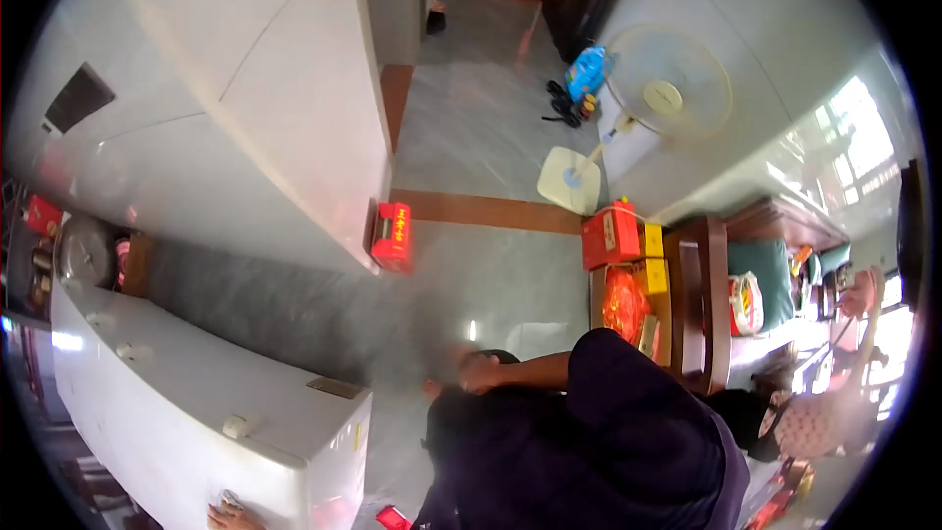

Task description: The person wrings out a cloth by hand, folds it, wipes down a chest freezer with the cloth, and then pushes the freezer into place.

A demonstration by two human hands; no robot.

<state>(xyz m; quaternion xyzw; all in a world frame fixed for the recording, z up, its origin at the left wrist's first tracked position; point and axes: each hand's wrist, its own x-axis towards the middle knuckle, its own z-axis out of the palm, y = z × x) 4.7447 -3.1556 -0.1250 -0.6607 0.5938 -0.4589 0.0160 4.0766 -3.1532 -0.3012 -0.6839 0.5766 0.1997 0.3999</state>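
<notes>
My left hand (235, 517) is at the bottom edge, against the white freezer-like appliance (186, 407). Its fingers curl over a small greyish piece on that surface; what it is I cannot make out. My right hand (479, 373), at the end of a bare forearm, is low in front of my dark shirt (589, 432), above the grey floor. Motion smears its fingers, so neither their pose nor anything in them shows. Several small white fittings, one of them a knob-like piece (236, 426), line the appliance's edge.
A red box (394, 236) stands at the wall corner. Beside the right wall is a standing fan (569, 180) near a blue bag (589, 71). Red and yellow boxes (610, 236) sit by a wooden bench (699, 294). Another person in pink patterned clothing (814, 424) is at right.
</notes>
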